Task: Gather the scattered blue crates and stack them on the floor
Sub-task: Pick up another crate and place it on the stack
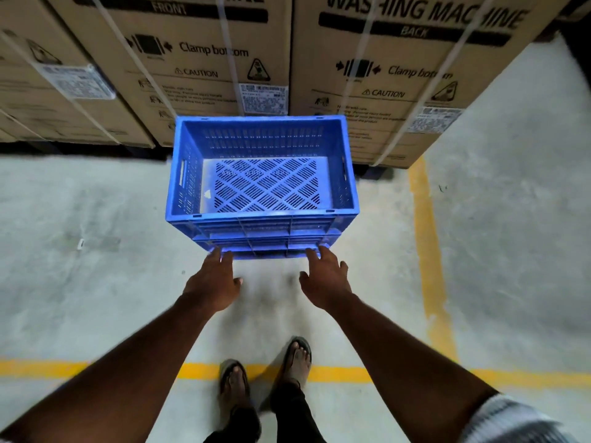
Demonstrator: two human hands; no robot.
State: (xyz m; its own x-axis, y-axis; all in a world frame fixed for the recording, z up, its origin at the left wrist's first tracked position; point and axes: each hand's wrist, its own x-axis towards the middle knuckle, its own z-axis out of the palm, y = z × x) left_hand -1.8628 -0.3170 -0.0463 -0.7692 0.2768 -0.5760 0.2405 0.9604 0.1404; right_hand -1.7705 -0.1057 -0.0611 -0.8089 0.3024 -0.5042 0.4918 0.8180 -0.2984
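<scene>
A blue slatted crate stands upright on the concrete floor, close in front of the cardboard boxes. Its inside holds nothing. Ribbed layers on its near wall suggest more than one crate stacked, but I cannot tell. My left hand reaches down to the near bottom edge on the left, fingers straight, tips at or just touching the crate. My right hand reaches to the same edge on the right, fingers spread and straight. Neither hand grips anything.
Large strapped washing-machine cartons form a wall right behind the crate. Yellow floor lines run along the right and across near my sandalled feet. Grey concrete floor lies on both sides.
</scene>
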